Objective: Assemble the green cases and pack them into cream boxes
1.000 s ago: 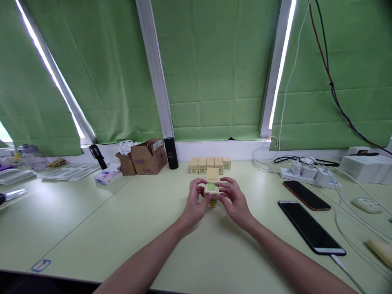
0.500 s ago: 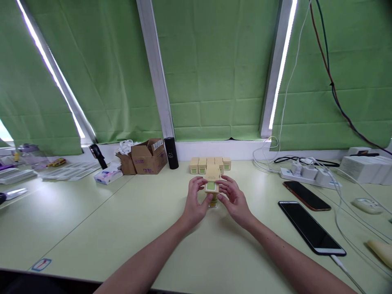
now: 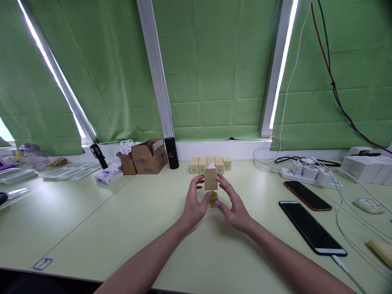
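My left hand (image 3: 194, 202) and my right hand (image 3: 232, 203) hold a small tan carton (image 3: 210, 179) between their fingertips, upright, just above the table. Its plain brown side faces me and its top looks open. Under the carton stands a small yellow-green jar (image 3: 212, 199), between my two thumbs. A row of several matching tan cartons with green labels (image 3: 210, 164) stands behind, near the window sill.
Two phones (image 3: 312, 232) lie at the right, one on a cable, beside a power strip (image 3: 303, 173) with chargers and wires. At the back left are a brown cardboard box (image 3: 148, 157), a black cylinder (image 3: 171, 152) and a tissue pack (image 3: 108, 174). White boxes (image 3: 364, 167) sit far right.
The carton was turned: its green label faced me before, now a plain side does. It rose slightly, the jar shows beneath it, and my fingers spread wider.
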Demonstrator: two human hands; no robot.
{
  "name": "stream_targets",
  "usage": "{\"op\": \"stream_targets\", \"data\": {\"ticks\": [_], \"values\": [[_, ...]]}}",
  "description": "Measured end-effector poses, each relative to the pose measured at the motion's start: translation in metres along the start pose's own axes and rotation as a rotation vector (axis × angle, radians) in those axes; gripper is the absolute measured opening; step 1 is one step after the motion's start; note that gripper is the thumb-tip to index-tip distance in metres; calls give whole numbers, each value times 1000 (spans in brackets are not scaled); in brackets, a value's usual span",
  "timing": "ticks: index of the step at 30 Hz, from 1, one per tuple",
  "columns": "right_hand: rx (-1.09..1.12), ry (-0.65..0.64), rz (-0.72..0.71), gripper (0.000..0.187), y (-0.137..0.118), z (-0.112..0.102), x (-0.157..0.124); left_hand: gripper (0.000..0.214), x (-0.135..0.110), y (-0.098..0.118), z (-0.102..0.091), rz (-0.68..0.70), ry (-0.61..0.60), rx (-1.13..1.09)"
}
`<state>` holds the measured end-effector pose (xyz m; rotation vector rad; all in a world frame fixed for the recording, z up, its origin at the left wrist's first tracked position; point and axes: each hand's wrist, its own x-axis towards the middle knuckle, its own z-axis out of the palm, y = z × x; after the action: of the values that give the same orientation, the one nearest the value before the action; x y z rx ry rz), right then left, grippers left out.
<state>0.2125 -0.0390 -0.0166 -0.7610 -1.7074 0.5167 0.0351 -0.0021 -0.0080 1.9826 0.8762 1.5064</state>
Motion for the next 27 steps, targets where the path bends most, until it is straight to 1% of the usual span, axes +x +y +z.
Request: {"op": "stream_targets", "data": {"ticks": [4,7,9,11,13,15,18,21,24,27], "values": [[-88,-92,-118,69,-5,3,-3,53,3,-7,1,-58,98,-110],[-147,-147,-167,69,-4,6,-4,61,7,-12,1,-118,161,-159],[-193,-142,-180,65,0,7,-5,63,9,-15,0,-163,195,-190],[-244,-94,-182,56,7,8,-5,62,11,-19,-2,-202,214,-244],[-309,-38,-150,47,15,8,-4,60,13,-24,-4,-237,222,-294],[-385,-17,-75,46,22,8,-3,58,14,-29,-7,-267,232,-306],[-470,-71,56,53,28,9,-4,54,16,-37,-10,-292,273,-231],[-521,-134,140,47,29,8,-3,52,19,-44,-13,-336,306,-74],[-559,-135,196,40,30,4,-1,53,21,-47,-15,-407,272,-14],[-596,-115,262,41,32,-4,3,53,21,-46,-13,-446,203,-83]]}}
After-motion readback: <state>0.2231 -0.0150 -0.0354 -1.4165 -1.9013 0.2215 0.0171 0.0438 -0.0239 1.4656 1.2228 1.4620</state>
